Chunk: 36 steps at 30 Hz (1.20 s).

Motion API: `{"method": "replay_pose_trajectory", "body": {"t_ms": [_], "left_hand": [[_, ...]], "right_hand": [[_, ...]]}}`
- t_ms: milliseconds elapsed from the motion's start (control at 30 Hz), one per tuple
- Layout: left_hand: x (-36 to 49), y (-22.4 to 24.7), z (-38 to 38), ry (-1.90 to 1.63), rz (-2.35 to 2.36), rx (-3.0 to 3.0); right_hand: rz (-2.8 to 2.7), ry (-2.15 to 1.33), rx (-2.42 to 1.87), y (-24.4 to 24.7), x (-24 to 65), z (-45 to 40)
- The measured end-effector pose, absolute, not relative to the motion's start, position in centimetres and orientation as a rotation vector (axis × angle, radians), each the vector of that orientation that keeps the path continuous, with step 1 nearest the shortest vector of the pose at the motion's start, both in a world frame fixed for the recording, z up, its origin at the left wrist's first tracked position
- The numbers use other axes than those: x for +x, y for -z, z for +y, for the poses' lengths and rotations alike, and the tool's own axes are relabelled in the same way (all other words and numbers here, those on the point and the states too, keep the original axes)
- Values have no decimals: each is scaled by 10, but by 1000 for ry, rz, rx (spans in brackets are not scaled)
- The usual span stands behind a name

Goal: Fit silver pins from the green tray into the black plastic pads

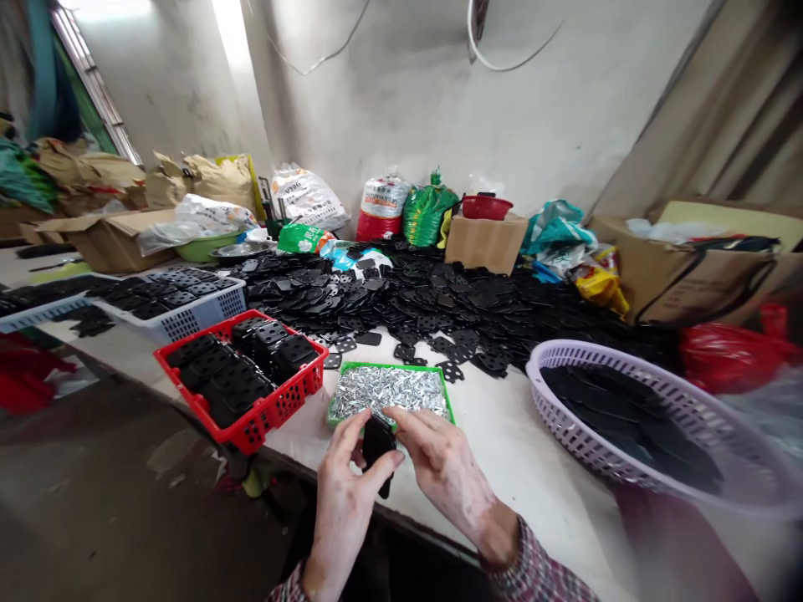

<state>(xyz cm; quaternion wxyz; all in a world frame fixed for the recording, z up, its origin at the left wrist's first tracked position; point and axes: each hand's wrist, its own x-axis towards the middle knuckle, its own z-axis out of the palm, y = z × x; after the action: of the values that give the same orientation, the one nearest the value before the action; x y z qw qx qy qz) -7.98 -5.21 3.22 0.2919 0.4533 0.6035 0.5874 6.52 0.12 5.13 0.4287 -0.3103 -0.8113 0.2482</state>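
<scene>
My left hand (348, 493) grips a black plastic piece (378, 445), held on edge between thumb and fingers above the table's front edge. My right hand (442, 460) is bent over the top of this piece, its fingers close together at the upper edge. Whatever the right fingertips may pinch is too small or hidden to tell. Just beyond both hands stands a green tray (449, 393) filled with small silvery metal pins (392, 389).
Left of the tray, a red basket (276, 410) holds stacked black pieces. A lilac basket (565, 435) with flat black plates stands at right. Behind lies a wide heap of loose black plates (427, 293). A grey-blue basket (201, 313) sits farther left; sacks and a cardboard box (486, 242) line the wall.
</scene>
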Motion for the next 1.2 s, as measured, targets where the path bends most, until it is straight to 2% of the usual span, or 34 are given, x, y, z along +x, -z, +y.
{"method": "replay_pose_trajectory", "body": {"t_ms": [167,233,433,667,833,1100,1200], "left_hand": [[-78,-37,-53,-1509,1501,1081],[-75,-39,-53,-1479,1477,1049],[-70,-47,-57,-1413,1458,1004],[-72,-47,-56,-1429,1406,1005],[-77,-49,-55,-1469,1408,1071],[-84,-46,-56,-1460,1334,1122],[-89,-50,-59,-1465,1228,1119]], "right_hand": [[-1589,-1078,-829,-55,66,0],[-1532,-1151,-829,-56,66,0],[-1657,-939,-761,-55,68,0],[-1958,-454,-612,-48,73,-3],[-2048,-429,-545,-53,77,-8],[-1897,-832,-757,-61,65,-7],[-1808,-1144,-809,-65,61,-1]]}}
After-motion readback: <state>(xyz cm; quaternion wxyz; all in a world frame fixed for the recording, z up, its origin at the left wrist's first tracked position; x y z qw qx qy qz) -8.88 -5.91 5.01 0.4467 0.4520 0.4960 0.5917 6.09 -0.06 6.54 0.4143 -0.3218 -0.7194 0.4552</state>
